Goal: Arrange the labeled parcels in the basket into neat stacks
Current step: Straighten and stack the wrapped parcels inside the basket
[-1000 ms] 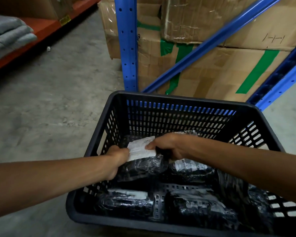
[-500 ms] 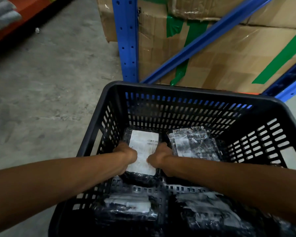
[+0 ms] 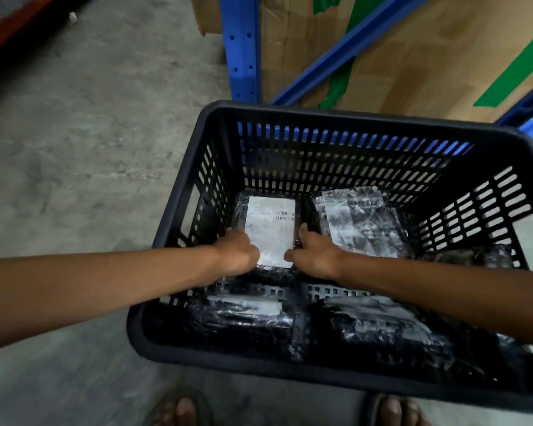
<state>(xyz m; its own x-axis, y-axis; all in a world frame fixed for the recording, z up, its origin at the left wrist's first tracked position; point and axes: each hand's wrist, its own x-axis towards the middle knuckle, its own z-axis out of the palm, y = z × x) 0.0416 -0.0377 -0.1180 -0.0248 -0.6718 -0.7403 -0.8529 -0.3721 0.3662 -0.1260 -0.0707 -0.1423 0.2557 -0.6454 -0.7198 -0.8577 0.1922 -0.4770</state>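
Both hands are down in the black basket now, flanking one parcel in the far-left corner. The left hand presses the parcel's near-left edge, the right hand its near-right edge, fingers curled in against the wrap, so each grip is clenched onto the same parcel from opposite sides. The parcel lies flat, white label facing up, its long axis running away from the person toward the far wall of the basket. It sits directly ahead of both grips and between them, neither hand clearly nearer; I'd judge the coming move is a square-up push forward into that corner, or a settle onto whatever is beneath, which I can't make out.

Just beside it to the right lies a second parcel, tilted a little off line, glossy and crinkled. Nearer the person, two more parcels, one at the near left and one at the near right, sit flat. All are dark slabs in shiny black film, soft-cornered, likely slippery under the fingers. The basket is hard plastic with slotted walls and a perforated strip across the middle. It looks to rest on rough concrete floor, blue racking and taped cardboard boxes behind it.
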